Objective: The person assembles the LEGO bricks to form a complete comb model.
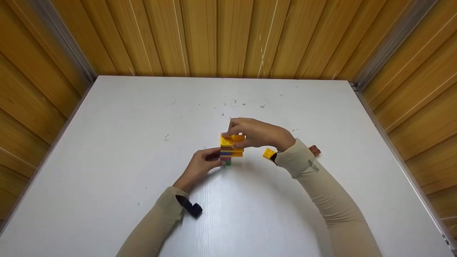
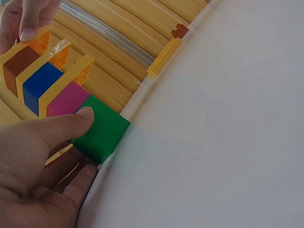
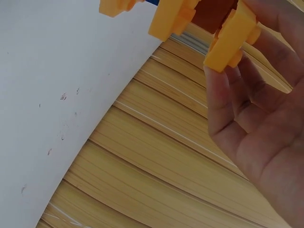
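A stack of toy building bricks stands upright on the white table, in the middle of the head view. From the bottom it has a green brick (image 2: 105,130), a pink brick (image 2: 69,99), a blue brick (image 2: 40,85) and a brown brick (image 2: 18,66), with flat yellow bricks between the upper ones. The yellow bricks jut out to one side. My left hand (image 1: 201,164) holds the stack low down, its thumb on the green brick. At the top, my right hand (image 1: 259,132) pinches the uppermost yellow brick (image 3: 230,38) by its edges, and that brick sits on the brown one.
To the right on the table (image 1: 117,160), a loose yellow brick (image 1: 269,154) lies partly hidden by my right sleeve. Beyond the sleeve is a reddish-brown brick (image 1: 315,150). Wood-look panels (image 1: 200,35) close off the back and both sides.
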`<state>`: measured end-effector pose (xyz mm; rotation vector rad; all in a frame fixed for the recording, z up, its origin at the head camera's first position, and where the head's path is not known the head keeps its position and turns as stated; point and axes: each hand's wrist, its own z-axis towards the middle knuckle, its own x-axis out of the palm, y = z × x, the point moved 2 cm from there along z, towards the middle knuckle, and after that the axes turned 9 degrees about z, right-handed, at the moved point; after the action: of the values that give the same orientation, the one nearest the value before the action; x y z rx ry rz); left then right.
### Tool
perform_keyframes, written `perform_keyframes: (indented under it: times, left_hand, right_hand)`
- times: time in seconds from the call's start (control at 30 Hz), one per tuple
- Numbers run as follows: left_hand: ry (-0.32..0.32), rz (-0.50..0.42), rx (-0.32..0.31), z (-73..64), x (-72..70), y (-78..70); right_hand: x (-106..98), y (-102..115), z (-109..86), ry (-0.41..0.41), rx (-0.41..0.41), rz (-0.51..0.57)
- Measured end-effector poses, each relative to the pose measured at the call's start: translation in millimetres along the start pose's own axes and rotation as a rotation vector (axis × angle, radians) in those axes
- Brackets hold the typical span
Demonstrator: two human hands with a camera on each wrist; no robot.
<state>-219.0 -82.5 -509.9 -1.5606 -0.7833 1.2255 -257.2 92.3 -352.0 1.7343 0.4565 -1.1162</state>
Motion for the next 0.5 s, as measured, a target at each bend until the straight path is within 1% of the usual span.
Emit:
perform_keyframes:
  times: [0.13, 0.37, 0.5]
  left_hand:
    - [0.005, -0.004, 0.003, -0.1, -0.5, 0.7]
    - [-0.006, 0.02, -0.016, -1.3, -1.0, 1.3]
    - [0.001, 0.009, -0.012, -1.4, -0.6, 0.9]
  right_hand:
    - [0.8, 0.8, 0.6, 0.003, 0.007, 0.006]
    - [-0.5, 3.0, 1.0, 0.012, 0.034, 0.025]
    - [0.0, 1.2, 1.4, 0.009, 0.023, 0.011]
